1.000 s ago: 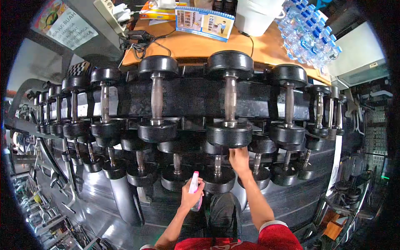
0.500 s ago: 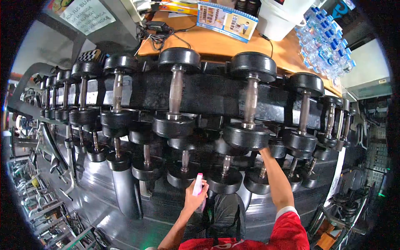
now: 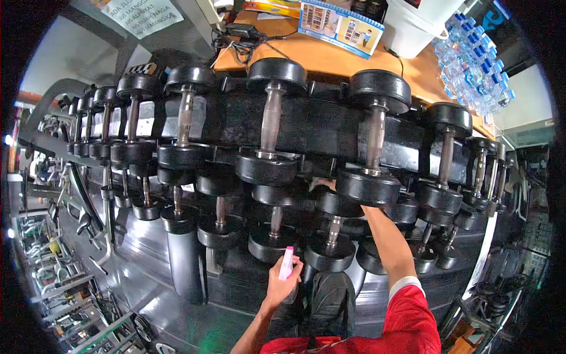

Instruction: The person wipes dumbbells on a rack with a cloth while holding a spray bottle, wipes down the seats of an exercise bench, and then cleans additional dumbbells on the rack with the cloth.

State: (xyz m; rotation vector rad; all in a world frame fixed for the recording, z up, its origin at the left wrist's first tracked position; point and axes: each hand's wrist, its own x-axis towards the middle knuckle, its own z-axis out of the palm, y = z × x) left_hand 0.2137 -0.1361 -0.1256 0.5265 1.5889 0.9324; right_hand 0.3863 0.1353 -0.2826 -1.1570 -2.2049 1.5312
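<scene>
Since the earlier frame, the right hand (image 3: 323, 184) has shifted leftward beneath the upper dumbbell (image 3: 375, 138). Its forearm passes behind that dumbbell's near head; only part of the hand shows in the gap to the left. Whether it is clenched, released or grasping cannot be told. The left hand (image 3: 283, 283) is closed around the spray bottle (image 3: 286, 264), whose white, pink-tipped head projects above the fingers. The spray bottle is near the front heads of the lower dumbbells (image 3: 333, 233), left of the dark trousers (image 3: 333, 304). Dumbbells occupy two tiers of the rack (image 3: 318, 127). Behind it, the desk (image 3: 413, 74) carries a calendar (image 3: 341, 28), a white bucket (image 3: 415, 29) and cables (image 3: 242, 46); water bottles (image 3: 473, 68) stand at its right end.
</scene>
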